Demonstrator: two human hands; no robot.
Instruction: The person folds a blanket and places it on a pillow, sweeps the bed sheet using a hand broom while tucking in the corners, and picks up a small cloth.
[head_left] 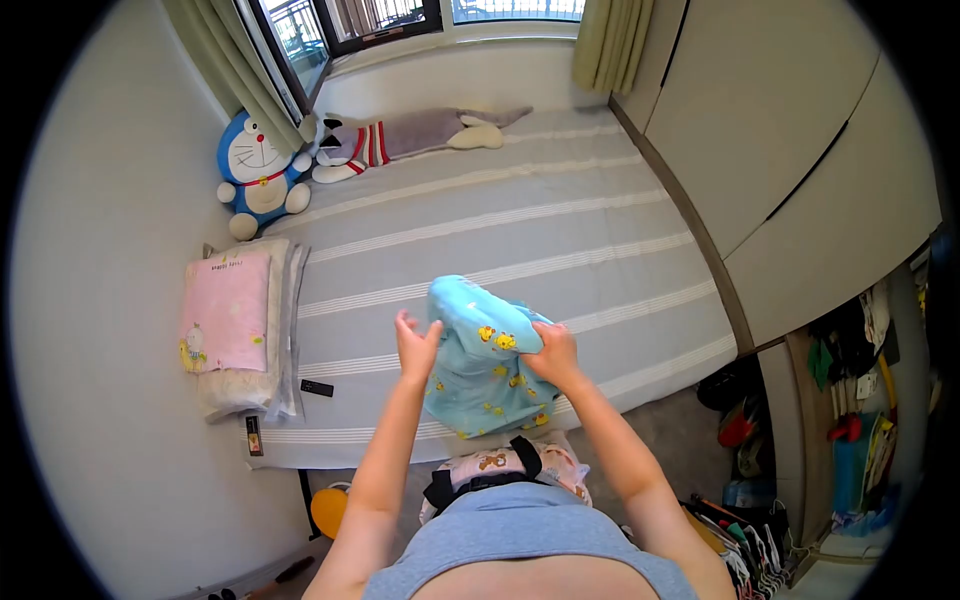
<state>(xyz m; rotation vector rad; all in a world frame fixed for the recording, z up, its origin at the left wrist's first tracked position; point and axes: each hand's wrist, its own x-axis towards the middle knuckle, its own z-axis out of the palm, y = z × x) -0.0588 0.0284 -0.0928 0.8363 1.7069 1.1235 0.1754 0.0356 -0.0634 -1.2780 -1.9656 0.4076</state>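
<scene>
A light-blue cloth (490,370) printed with yellow ducks hangs bunched in front of me, over the near part of the bed. Its kind, garment or cover, I cannot make out. My right hand (553,355) is closed on the cloth's right edge, thumb on top. Beside the cloth's left edge, my left hand (418,345) is raised with thumb and fingers apart, holding nothing. The upper part of the cloth is folded over in a smooth roll, while the lower part drapes in loose creases.
The bed (380,225) has a grey striped sheet. Along its far side lie a blue plush toy (262,175) and a long grey plush (415,135). Pillows with a pink cover (230,310) and a black remote (317,388) are at left. Wardrobe doors (770,130) border the right.
</scene>
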